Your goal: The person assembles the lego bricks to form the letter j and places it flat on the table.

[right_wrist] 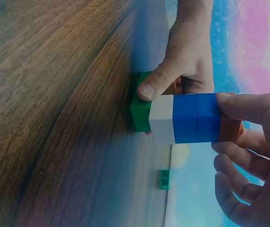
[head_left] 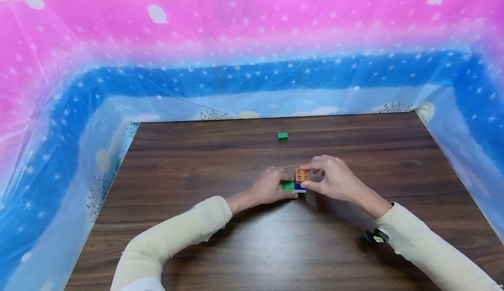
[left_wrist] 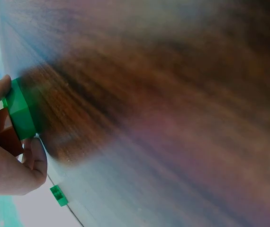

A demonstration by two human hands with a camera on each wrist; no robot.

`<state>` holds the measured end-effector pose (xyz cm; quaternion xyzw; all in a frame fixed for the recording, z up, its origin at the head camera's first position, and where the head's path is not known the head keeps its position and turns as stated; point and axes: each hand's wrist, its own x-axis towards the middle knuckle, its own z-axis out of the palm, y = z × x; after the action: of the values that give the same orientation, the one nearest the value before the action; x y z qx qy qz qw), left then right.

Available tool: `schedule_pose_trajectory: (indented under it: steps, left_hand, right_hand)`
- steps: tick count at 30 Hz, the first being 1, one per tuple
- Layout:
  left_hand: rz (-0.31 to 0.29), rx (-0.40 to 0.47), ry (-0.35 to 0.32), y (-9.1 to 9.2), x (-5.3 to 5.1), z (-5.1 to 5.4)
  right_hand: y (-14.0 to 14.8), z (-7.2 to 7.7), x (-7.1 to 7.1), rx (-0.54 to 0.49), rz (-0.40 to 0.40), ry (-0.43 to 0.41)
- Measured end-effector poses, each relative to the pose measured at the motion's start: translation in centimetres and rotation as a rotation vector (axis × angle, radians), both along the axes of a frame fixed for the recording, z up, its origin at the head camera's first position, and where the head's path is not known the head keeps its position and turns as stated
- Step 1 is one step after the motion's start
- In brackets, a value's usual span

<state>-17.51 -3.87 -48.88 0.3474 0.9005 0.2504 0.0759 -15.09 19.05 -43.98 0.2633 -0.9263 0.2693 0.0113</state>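
A small stack of toy building bricks stands near the middle of the table. In the right wrist view it has a green brick [right_wrist: 140, 105] at the bottom, then a white brick [right_wrist: 162, 118] and two blue bricks [right_wrist: 195, 118]. Topping it is an orange brick [head_left: 302, 175], which my right hand [head_left: 334, 179] pinches between thumb and fingers. My left hand [head_left: 269, 187] grips the green brick low down, its thumb on the near side. Another orange-brown brick [left_wrist: 6, 132] shows beside the green one, partly hidden by the left hand.
A loose green brick [head_left: 282, 136] lies toward the back of the dark wooden table [head_left: 189, 151]. By the right sleeve is a small black object [head_left: 376, 237]. A pink and blue patterned cloth [head_left: 252, 63] hangs along the back and sides.
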Motion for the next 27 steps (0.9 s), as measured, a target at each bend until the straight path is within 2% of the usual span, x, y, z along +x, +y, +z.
schedule_pose_trajectory:
  steps: [10,17,27]
  left_hand:
    - [0.005,-0.003,0.008,0.0,-0.1,0.1]
    - [0.006,0.007,0.021,0.0,0.1,0.1]
    - [-0.008,0.016,0.032,0.0,0.0,-0.2]
  right_hand:
    - [-0.1,-0.5,0.2,-0.052,-0.025,-0.029]
    - [0.0,-0.9,0.3,-0.127,-0.004,-0.051]
    - [0.6,-1.5,0.2,-0.122,0.013,-0.087]
